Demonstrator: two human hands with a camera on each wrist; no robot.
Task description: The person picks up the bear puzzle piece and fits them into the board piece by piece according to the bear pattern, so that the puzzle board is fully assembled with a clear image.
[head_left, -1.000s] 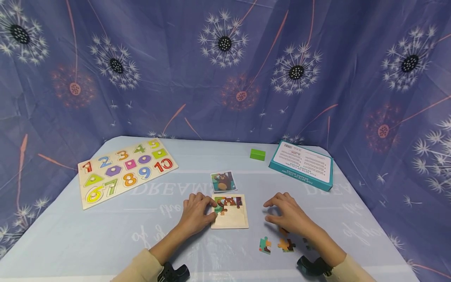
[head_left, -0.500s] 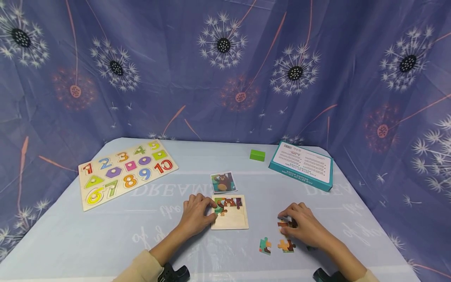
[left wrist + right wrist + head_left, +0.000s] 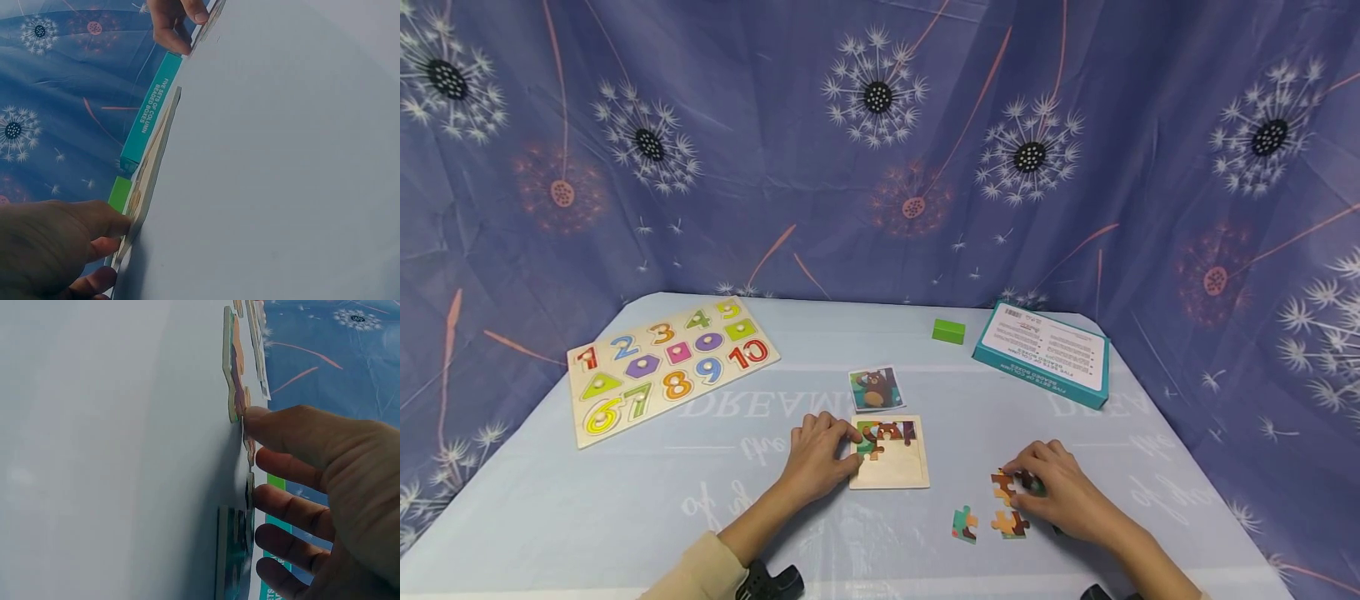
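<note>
My left hand (image 3: 816,457) holds the left edge of a shallow wooden puzzle board (image 3: 891,475), thumb and index finger apart on its rim. Bear pieces fill its upper part and left side. In the left wrist view the same hand (image 3: 69,250) is at the board (image 3: 150,181). My right hand (image 3: 1063,492) is low over loose pieces. Its thumb is by an orange-brown piece (image 3: 1002,486), and a dark piece lies partly hidden under the fingers. In the right wrist view the fingers of this hand (image 3: 319,487) are loosely bent and spread, with the thumb touching a piece's edge.
A bear picture card (image 3: 876,389) lies just behind the board. Two loose pieces, one teal (image 3: 965,524) and one orange-brown (image 3: 1011,524), lie nearer me. Farther back are a number board (image 3: 673,367), a green block (image 3: 949,331) and a teal box (image 3: 1042,354).
My right hand has moved right and nearer me, from beside the puzzle board to the loose pieces, uncovering the orange-brown one. My left hand has stayed at the board.
</note>
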